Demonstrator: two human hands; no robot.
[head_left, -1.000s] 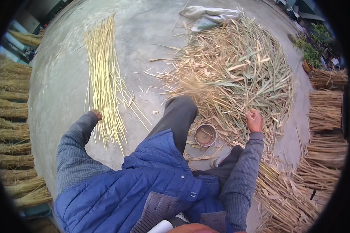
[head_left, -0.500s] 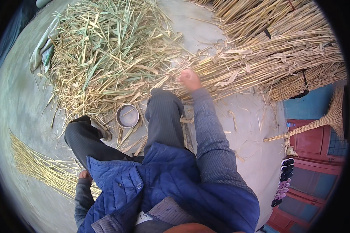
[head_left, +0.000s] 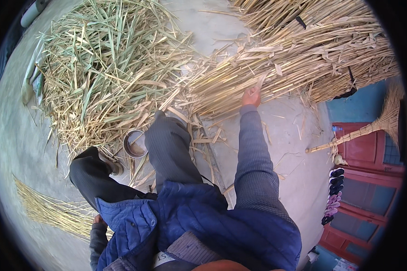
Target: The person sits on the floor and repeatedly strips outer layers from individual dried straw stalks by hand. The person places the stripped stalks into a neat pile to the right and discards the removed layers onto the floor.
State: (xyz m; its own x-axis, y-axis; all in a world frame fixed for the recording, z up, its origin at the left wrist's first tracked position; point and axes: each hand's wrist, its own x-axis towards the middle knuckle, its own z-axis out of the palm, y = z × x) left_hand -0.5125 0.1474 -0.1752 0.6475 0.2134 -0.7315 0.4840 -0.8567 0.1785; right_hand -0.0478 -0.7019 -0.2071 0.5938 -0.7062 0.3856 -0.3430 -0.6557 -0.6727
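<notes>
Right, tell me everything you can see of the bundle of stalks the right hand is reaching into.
The bundle of stalks is a thick sheaf of long, dry, straw-coloured reeds with papery leaf sheaths peeling off. It lies on the grey ground, running from the upper right down toward the person's knee. Dark ties cross it near the top. The right hand touches its lower edge; whether it grips a stalk is unclear.

A thick bundle of dry, pale yellow reed stalks (head_left: 298,58) is seen across the upper right of the frame, laid on the ground with torn leaf sheaths hanging from its near ends. A thin sheaf of stripped, clean stalks (head_left: 49,210) is laid flat at the lower left, fanned slightly.
</notes>
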